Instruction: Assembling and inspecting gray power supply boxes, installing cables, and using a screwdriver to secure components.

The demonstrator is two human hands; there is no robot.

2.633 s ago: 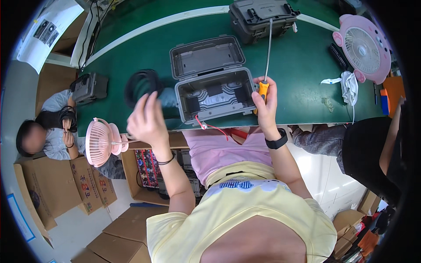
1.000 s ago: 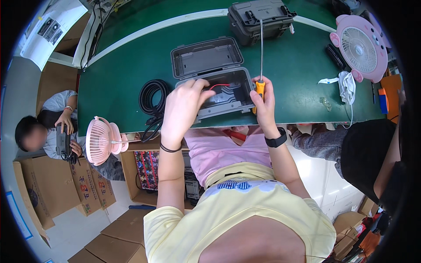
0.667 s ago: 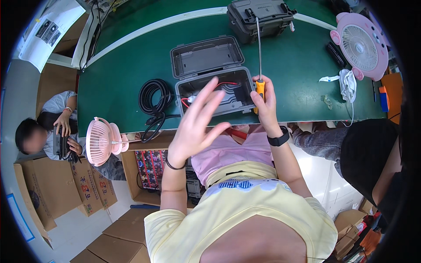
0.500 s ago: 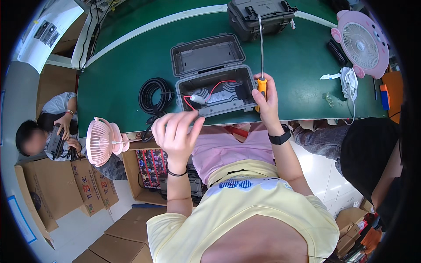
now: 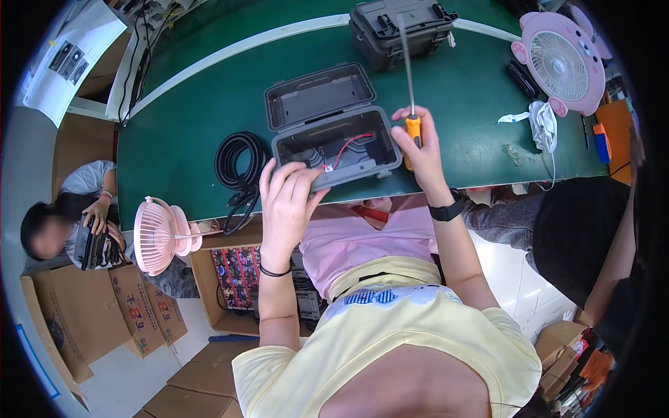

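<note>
A grey plastic case (image 5: 346,175) with its lid (image 5: 317,95) swung back stands at the table's near edge, its front wall tipped up a little. Inside it runs a red wire (image 5: 343,148) with a small white end, partly hidden by the front wall. My left hand (image 5: 287,191) grips the front left corner, fingers over the rim and thumb outside. Beside the case's right end, my right hand (image 5: 424,150) is closed around the yellow-orange handle of a screwdriver (image 5: 412,127). Its long shaft points up and away from me.
A coiled black corrugated hose (image 5: 237,160) lies left of the case. Behind stands a closed dark case (image 5: 401,38). A pink clip fan (image 5: 155,235) sits at the left table edge, a pink bear-shaped fan (image 5: 561,64) far right. Other people sit at both sides.
My left hand has moved onto the case's front rim and taken hold. The case has tilted, its front wall now hiding more of the inside. The screwdriver remains in my right hand.
</note>
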